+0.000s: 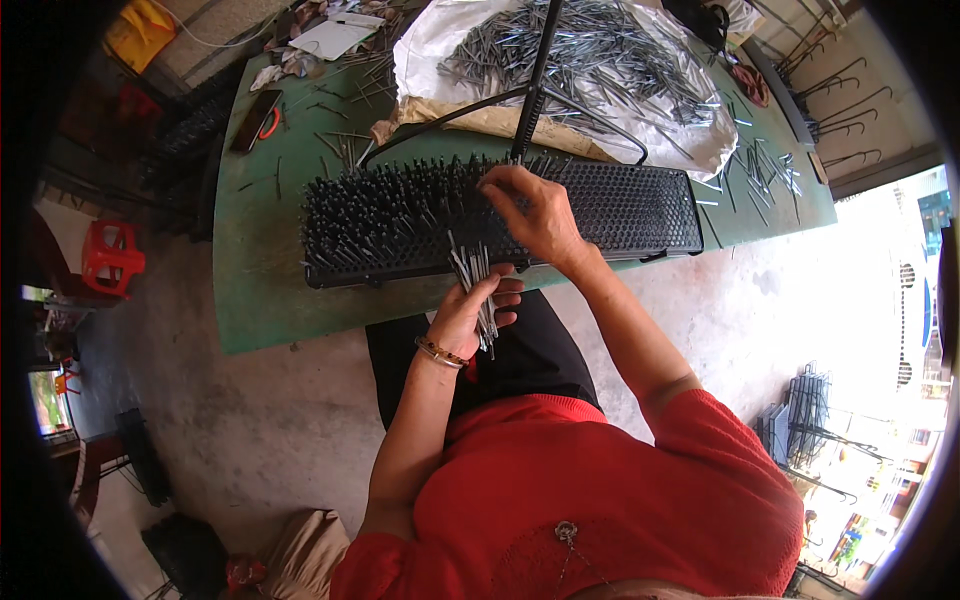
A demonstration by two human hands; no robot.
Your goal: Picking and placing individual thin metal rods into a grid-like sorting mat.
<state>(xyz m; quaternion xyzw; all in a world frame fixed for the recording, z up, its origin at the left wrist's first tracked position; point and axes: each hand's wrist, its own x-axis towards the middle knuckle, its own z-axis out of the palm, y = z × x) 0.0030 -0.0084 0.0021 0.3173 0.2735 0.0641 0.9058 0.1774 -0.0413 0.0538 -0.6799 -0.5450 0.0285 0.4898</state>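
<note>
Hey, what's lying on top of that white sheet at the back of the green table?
A big heap of grey metal pins lies on the white sheet. A black rod frame crosses over it. Brown paper pokes out beneath; anything else under the sheet is covered.

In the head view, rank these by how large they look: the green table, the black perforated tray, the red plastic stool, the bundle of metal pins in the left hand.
1. Green table
2. Black perforated tray
3. Red plastic stool
4. Bundle of metal pins, held in the left hand

The stool and the bundle look close in size; the stool lies farther off, so their order is unsure.

Green table (262, 300), black perforated tray (640, 210), white sheet (425, 50) heaped with pins (590, 50), phone (255, 120)
</note>
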